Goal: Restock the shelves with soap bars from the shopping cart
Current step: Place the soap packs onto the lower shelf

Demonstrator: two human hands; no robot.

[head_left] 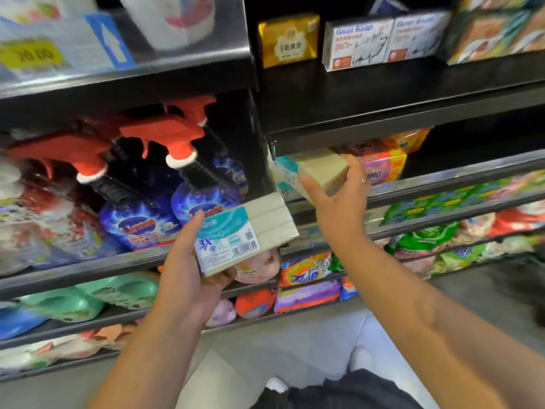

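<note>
My left hand (pixel 188 270) grips a three-bar pack of pale soap (pixel 250 228) with a teal and white label, held in front of the shelf edge at centre. A second pack of the same soap (pixel 318 169) is gripped by my right hand (pixel 339 202) at the left end of the right-hand shelf (pixel 442 178), just under the dark shelf above. Pink and orange soap packs (pixel 383 163) lie right behind that second pack. The shopping cart is out of view.
Blue spray bottles with red triggers (pixel 165 184) fill the left shelf. Boxed goat soap (pixel 383 39) and a gold soap box (pixel 289 39) stand on the upper right shelf. Detergent bags (pixel 306 270) crowd the lower shelves. Grey floor and my white shoes (pixel 359 358) lie below.
</note>
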